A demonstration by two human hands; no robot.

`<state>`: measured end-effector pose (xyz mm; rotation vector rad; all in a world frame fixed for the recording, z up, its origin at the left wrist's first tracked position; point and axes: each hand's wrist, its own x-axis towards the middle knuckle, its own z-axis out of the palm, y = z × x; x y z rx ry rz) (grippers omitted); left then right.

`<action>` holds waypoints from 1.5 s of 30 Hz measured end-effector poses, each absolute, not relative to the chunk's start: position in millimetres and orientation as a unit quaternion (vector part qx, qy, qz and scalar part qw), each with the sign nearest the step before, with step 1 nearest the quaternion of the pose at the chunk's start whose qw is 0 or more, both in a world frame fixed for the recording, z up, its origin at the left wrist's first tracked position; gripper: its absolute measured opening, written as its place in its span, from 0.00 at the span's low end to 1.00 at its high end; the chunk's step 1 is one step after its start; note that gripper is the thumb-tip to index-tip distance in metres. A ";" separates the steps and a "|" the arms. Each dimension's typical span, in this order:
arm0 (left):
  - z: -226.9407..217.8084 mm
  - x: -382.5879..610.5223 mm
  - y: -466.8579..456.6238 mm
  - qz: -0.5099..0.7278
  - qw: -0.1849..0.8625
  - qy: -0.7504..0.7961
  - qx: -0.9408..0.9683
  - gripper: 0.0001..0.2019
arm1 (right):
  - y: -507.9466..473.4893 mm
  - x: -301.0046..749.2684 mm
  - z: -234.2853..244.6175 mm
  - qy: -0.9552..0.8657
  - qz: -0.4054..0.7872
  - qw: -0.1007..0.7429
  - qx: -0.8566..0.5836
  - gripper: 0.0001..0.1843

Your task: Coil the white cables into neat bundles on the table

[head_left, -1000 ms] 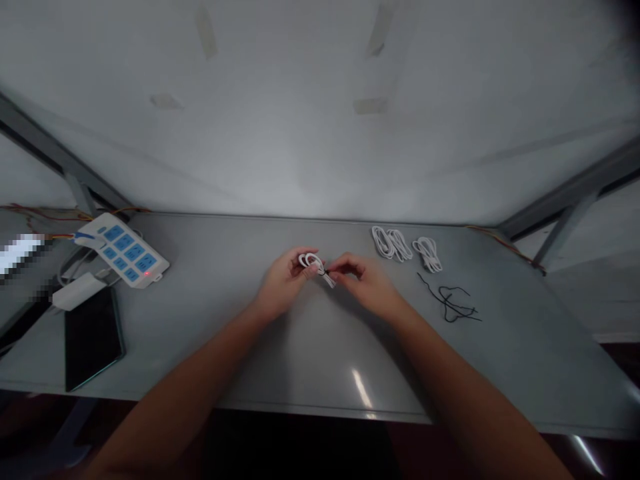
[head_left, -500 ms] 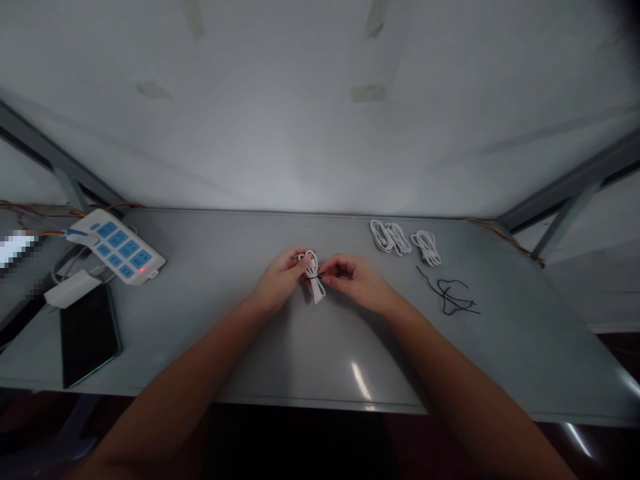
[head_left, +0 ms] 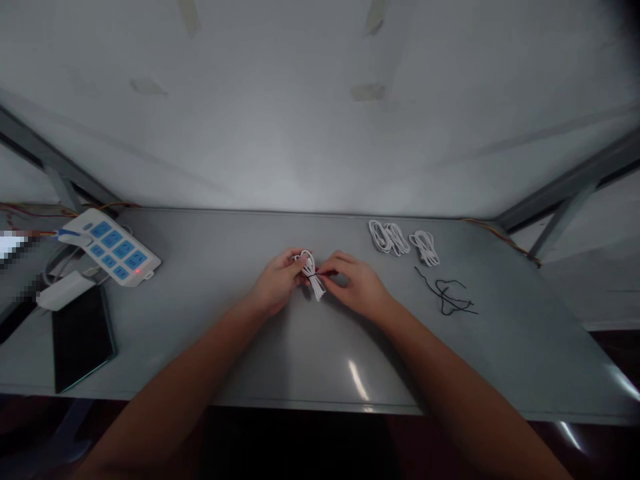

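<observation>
A coiled white cable [head_left: 316,287] hangs from my left hand [head_left: 280,280], whose thumb and fingers pinch its upper loops. Around the bundle's middle runs a thin black twist tie [head_left: 312,275]. My right hand [head_left: 356,281] is closed at the right side of the bundle, with thumb and forefinger pinching the end of that tie. The fingertips hide most of the tie's end. Both hands are just above the grey table.
Several coiled white cables [head_left: 425,248] lie at the back right, with loose black twist ties [head_left: 447,297] nearer me. On the left are a white power strip [head_left: 113,247] with blue sockets, a white box-shaped piece [head_left: 70,291] and a dark tablet-like device [head_left: 84,339].
The bundle has tilted slightly in my left hand. My right fingers have closed more tightly by the tie. The whole view has shifted a little.
</observation>
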<state>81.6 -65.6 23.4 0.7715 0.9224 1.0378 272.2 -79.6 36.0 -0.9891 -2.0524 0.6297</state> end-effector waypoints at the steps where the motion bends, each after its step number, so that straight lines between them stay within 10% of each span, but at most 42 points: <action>1: 25.2 81.3 -65.6 0.463 0.713 0.413 0.326 0.08 | -79.6 272.7 35.4 -0.813 0.220 0.379 -0.384 0.07; 25: 33.7 91.3 -83.5 0.483 0.812 0.267 0.191 0.09 | -93.0 275.0 47.8 -0.660 0.169 0.582 -0.445 0.04; 34: 30.6 89.9 -78.5 0.487 0.793 0.290 0.224 0.13 | -76.9 278.8 34.0 -0.608 0.444 0.496 -0.433 0.14; 45: 25.4 90.8 -76.2 0.486 0.786 0.296 0.244 0.13 | -78.1 275.2 32.3 -0.621 0.505 0.434 -0.413 0.09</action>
